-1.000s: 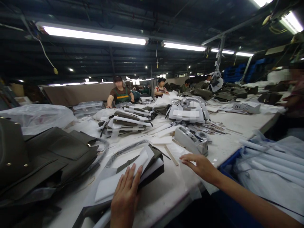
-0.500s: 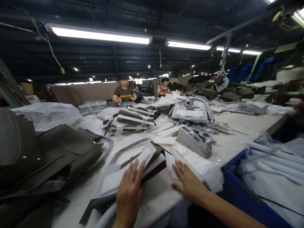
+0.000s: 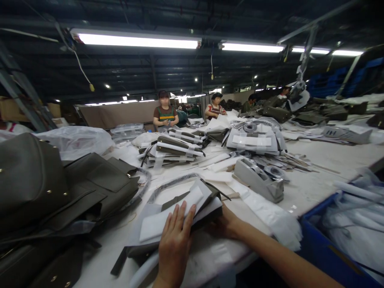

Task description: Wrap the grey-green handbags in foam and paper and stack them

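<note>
Bare, slim left fingers (image 3: 180, 219), bare right forearm (image 3: 276, 253)

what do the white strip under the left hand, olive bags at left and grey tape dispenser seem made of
White strip: probably foam or paper, matte, with no visible weave.
Olive bags: leather or imitation leather; smooth panels catch a soft sheen.
Grey tape dispenser: likely hard plastic, dull finish, stiff molded-looking body.

O/h tubes (image 3: 138, 41) bright; roof (image 3: 180, 18) v. dim
</note>
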A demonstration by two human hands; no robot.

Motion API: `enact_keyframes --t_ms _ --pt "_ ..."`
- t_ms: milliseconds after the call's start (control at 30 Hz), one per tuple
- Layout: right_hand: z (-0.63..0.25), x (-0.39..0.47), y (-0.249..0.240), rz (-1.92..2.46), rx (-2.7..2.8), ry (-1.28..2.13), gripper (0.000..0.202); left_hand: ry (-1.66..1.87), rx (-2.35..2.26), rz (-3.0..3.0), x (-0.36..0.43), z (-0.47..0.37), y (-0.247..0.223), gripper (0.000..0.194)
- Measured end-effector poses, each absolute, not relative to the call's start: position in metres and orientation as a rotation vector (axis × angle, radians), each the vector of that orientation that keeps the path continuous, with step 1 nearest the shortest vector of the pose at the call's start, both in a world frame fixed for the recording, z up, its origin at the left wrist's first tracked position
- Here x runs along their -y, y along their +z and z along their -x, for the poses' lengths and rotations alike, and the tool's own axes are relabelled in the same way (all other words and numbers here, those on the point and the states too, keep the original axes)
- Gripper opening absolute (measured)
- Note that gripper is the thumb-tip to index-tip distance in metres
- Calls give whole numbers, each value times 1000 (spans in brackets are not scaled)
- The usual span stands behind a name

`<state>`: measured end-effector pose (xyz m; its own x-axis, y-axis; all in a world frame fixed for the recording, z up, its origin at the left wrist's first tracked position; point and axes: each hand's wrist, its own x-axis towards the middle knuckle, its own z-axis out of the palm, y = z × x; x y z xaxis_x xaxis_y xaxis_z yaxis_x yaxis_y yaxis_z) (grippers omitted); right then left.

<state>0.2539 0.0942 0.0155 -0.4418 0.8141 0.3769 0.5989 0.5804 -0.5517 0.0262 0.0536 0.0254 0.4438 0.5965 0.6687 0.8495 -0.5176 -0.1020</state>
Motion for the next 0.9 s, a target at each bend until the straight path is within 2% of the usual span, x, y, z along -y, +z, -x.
enact_keyframes --t_ms 167,300,433,567,700,900 --pt "-289 -96 13 1402 2248 298 55 -796 1196 2262 -52 -25 25 75" --pt "-327 -103 0 1701 2247 34 47 -780 1179 2246 -52 -30 19 68" --pt "-347 -118 7 1742 2058 -115 41 -804 1146 2208 -50 -36 11 64" --pt "-334 -125 49 1560 1892 -81 41 -835 1118 2190 -48 -44 2 58" --pt "-288 -145 90 1532 2123 85 38 -1016 1070 2117 -45 -58 -6 46" --pt "-222 -202 87 1918 2351 258 27 -1058 1009 2125 -33 -60 -3 41"
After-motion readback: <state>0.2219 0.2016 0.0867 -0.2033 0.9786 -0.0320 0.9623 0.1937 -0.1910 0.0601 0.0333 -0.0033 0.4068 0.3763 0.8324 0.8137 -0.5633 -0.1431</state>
